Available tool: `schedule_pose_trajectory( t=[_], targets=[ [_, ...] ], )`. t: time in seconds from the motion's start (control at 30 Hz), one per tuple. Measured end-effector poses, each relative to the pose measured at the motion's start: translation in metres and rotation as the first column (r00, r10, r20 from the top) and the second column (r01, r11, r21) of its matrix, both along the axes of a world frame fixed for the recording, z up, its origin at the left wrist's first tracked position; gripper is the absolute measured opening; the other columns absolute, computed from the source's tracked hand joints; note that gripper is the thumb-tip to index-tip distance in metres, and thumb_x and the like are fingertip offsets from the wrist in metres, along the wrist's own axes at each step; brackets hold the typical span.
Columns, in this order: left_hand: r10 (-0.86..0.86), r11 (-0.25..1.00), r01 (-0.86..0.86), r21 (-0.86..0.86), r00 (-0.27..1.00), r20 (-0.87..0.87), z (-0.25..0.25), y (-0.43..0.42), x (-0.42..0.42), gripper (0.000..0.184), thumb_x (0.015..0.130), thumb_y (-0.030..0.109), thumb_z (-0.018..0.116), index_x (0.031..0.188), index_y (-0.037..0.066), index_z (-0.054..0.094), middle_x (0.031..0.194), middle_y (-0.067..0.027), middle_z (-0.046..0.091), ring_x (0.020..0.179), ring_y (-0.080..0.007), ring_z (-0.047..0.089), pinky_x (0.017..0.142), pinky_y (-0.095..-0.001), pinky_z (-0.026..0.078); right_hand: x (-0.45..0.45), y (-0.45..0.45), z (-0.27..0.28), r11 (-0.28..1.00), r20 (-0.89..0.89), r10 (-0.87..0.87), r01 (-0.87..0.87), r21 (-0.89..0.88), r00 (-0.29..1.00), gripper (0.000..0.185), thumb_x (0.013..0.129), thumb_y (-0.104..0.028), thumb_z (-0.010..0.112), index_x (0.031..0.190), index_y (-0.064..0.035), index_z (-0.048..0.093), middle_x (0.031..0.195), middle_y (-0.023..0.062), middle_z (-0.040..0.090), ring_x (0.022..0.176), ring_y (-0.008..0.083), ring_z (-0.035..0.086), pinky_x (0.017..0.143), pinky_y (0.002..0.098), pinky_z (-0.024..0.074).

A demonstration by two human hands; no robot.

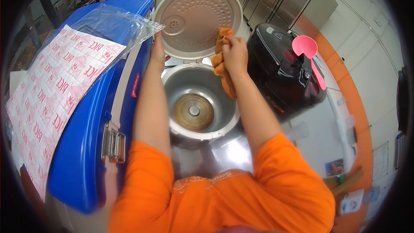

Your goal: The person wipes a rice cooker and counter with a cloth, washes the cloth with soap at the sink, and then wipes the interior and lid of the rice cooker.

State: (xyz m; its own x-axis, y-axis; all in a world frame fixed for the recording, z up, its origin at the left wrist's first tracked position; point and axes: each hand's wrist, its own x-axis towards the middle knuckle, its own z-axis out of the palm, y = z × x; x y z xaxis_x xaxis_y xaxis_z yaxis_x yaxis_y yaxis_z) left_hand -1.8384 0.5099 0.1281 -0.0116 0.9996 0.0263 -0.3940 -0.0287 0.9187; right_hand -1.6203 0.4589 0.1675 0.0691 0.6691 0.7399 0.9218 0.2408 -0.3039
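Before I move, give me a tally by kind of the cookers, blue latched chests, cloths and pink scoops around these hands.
Cookers: 2 (open cooker, black cooker)
Blue chest: 1
Orange cloth: 1
Pink scoop: 1
Total: 5

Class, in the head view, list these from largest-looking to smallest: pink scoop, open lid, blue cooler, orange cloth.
1. Blue cooler
2. Open lid
3. Orange cloth and pink scoop: too close to rank; the right hand covers part of the cloth.
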Motion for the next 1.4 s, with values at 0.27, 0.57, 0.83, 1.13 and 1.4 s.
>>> schedule_pose_trajectory(
  t=[0.27, 0.57, 0.83, 1.13, 1.4],
  targets=[
    [0.035, 0.999, -0.034, 0.018, 0.998, -0.058, 0.001, 0.003, -0.002, 0.088, 0.076, 0.08, 0.03, 0.136, 0.016, 0.035, 0.133, -0.0048, 0.044, 0.122, -0.0197, 0.04, 0.096, -0.0427, 0.031, -0.013, 0.027, -0.024, 0.95, 0.05, 0.237, -0.242, 0.198, 0.97, 0.008, 0.076, -0.006, 0.06, 0.084, -0.0071, 0.062, 0.084, 0.0112, 0.056, 0.079, 0.0326, 0.056, 0.069, 0.0409, 0.0457],
    [0.078, 0.995, -0.076, 0.057, 0.997, -0.021, -0.004, 0.004, -0.001, 0.081, 0.082, 0.07, 0.035, 0.139, 0.012, 0.031, 0.136, -0.0091, 0.04, 0.123, -0.0224, 0.039, 0.097, -0.0395, 0.033, -0.017, 0.034, -0.021, 0.976, -0.038, 0.149, -0.14, 0.168, 0.988, 0.003, 0.077, -0.007, 0.059, 0.079, -0.0061, 0.061, 0.084, 0.0117, 0.056, 0.078, 0.0328, 0.057, 0.068, 0.0405, 0.0466],
    [0.074, 0.986, -0.072, 0.148, 0.997, -0.005, -0.012, 0.018, -0.005, 0.071, 0.091, 0.054, 0.036, 0.14, 0.004, 0.027, 0.146, -0.0134, 0.023, 0.135, -0.0247, 0.02, 0.108, -0.0316, 0.016, -0.012, 0.037, -0.006, 0.991, -0.155, 0.131, -0.123, 0.057, 0.979, 0.006, 0.076, -0.006, 0.06, 0.081, -0.0053, 0.058, 0.082, 0.0126, 0.056, 0.079, 0.0324, 0.058, 0.07, 0.0391, 0.0458],
    [0.099, 0.979, -0.096, 0.179, 0.995, -0.01, -0.019, 0.025, -0.004, 0.069, 0.09, 0.053, 0.038, 0.14, 0.005, 0.028, 0.147, -0.0111, 0.022, 0.136, -0.0236, 0.017, 0.109, -0.0315, 0.014, -0.003, 0.045, 0.012, 0.985, -0.366, 0.171, -0.157, 0.07, 0.915, 0.003, 0.077, -0.003, 0.059, 0.08, -0.0038, 0.057, 0.085, 0.0137, 0.057, 0.078, 0.0317, 0.057, 0.071, 0.0379, 0.0469],
    [0.101, 0.979, -0.1, 0.178, 0.995, 0.005, -0.016, 0.021, -0.004, 0.068, 0.09, 0.053, 0.039, 0.138, 0.005, 0.031, 0.145, -0.0116, 0.026, 0.135, -0.0244, 0.021, 0.108, -0.0315, 0.016, -0.032, 0.031, -0.019, 0.898, 0.3, 0.419, -0.439, 0.002, 0.857, 0.01, 0.076, -0.002, 0.058, 0.086, -0.0055, 0.059, 0.084, 0.0133, 0.055, 0.08, 0.0345, 0.055, 0.07, 0.0404, 0.0458]
  ],
)
